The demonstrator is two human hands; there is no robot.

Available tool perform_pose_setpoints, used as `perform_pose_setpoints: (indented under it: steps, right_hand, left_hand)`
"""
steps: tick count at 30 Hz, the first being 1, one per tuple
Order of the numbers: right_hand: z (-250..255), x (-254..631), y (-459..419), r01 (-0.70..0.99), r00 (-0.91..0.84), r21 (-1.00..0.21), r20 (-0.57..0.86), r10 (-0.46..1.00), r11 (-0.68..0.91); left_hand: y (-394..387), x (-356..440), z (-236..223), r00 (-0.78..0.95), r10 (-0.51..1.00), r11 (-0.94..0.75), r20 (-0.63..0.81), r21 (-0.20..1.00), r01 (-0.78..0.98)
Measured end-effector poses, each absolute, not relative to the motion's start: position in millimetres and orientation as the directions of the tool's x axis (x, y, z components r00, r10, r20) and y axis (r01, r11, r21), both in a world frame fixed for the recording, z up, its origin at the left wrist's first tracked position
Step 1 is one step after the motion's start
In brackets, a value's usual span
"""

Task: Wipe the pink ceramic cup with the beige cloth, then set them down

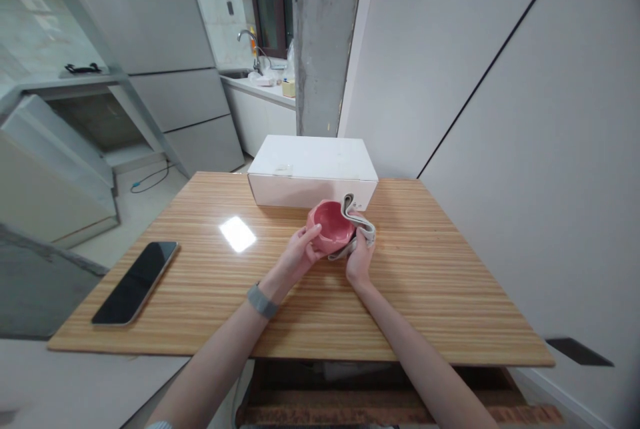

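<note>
A small pink bowl point(331, 223) is held over the middle of the wooden table point(425, 282), tilted so its inside faces me. My left hand point(299, 253) grips the bowl's left rim with fingers and thumb closed on it; a grey band sits on that wrist. My right hand point(361, 257) holds a folded grey cloth point(358, 219) pressed against the bowl's right side and rim.
A closed white box point(313, 172) stands just behind the bowl at the table's far edge. A black phone point(136, 281) lies face up near the left front corner. A white wall runs along the right. A kitchen counter with a sink tap point(249, 39) is far behind.
</note>
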State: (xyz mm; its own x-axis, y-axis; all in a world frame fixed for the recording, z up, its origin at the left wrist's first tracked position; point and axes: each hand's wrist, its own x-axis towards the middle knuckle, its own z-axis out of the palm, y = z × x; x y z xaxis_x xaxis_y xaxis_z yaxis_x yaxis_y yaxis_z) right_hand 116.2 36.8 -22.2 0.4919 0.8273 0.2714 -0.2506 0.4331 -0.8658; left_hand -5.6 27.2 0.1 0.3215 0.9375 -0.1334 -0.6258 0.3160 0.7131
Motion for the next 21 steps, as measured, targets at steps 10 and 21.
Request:
perform_pose_setpoints:
  steps: [10, 21]
  right_hand:
    - [-24, 150, 57, -0.471, 0.354, -0.847, 0.073, 0.932, 0.245]
    - [-20, 122, 36, -0.284, 0.530, -0.873, 0.202, 0.824, 0.397]
  left_hand:
    - [29, -19, 2, 0.371, 0.889, 0.416, -0.269, 0.814, -0.407]
    - [27, -7, 1, 0.320, 0.921, 0.373, -0.222, 0.740, -0.560]
